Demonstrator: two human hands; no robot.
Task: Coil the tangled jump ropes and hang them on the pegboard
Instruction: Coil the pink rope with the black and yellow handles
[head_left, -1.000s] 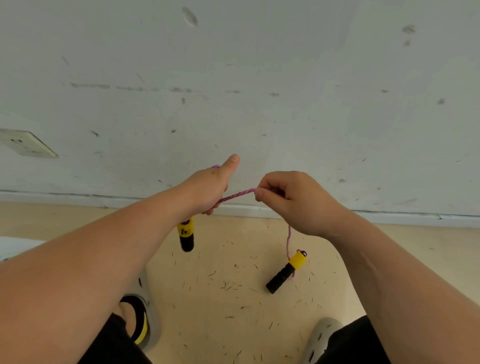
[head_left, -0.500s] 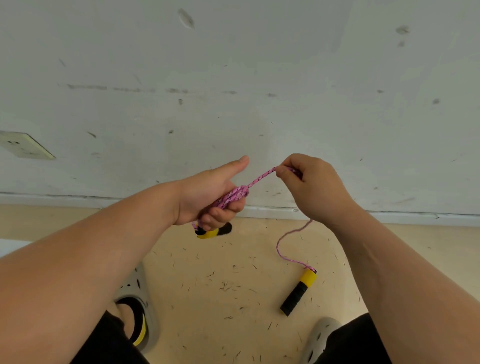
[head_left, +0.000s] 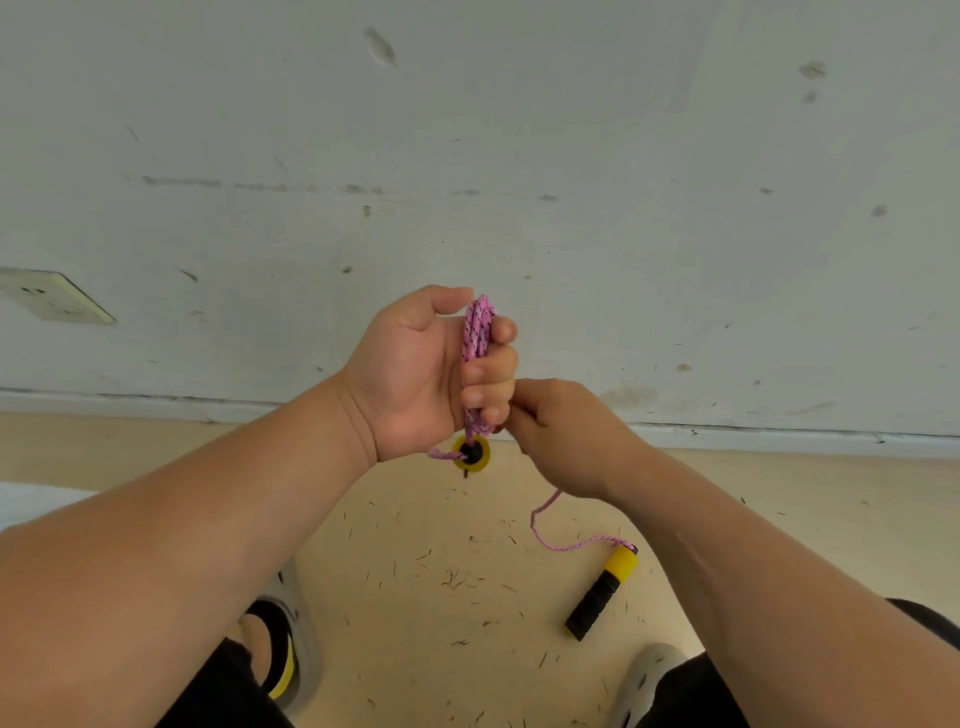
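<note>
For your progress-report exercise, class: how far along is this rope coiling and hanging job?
Done: several loops of pink rope sit bunched in the left hand, one handle hanging below it. In hand: the right hand holds the next stretch. Left: the loose tail and second handle lie on the floor; no pegboard shows.

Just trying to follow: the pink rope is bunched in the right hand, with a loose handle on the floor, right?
No: the head view shows the pink rope bunched in the left hand; the loose handle is on the floor.
</note>
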